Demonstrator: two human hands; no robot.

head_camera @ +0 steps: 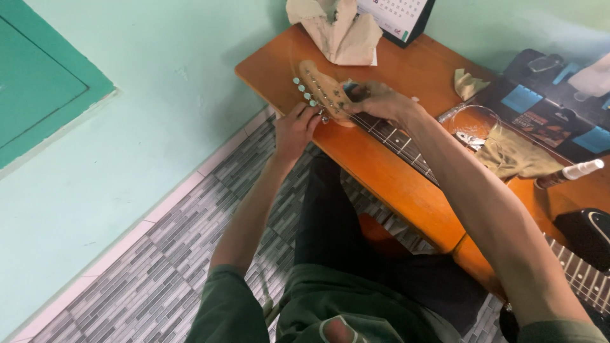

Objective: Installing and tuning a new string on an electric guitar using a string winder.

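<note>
Fingers (312, 114) of the left hand (293, 130) pinch one of the pale green tuning pegs (307, 96) along the edge of a guitar headstock (321, 89). The headstock lies flat on the orange wooden table (381, 171), close to the table's far left corner and just inside its left edge. The right hand (378, 101) rests on top of the headstock where it meets the neck (397, 140), its fingers curled down over the strings and pressing them; whether they grip anything small I cannot tell. The dark fretboard runs from there along the table's near edge toward the person. A crumpled cream cloth (340, 32) sits at the table's far edge, beside a desk calendar (400, 16). An olive rag (515, 155) and a white-capped spray bottle (569, 174) lie toward the right side, near a clear glass bowl (473, 124).
</note>
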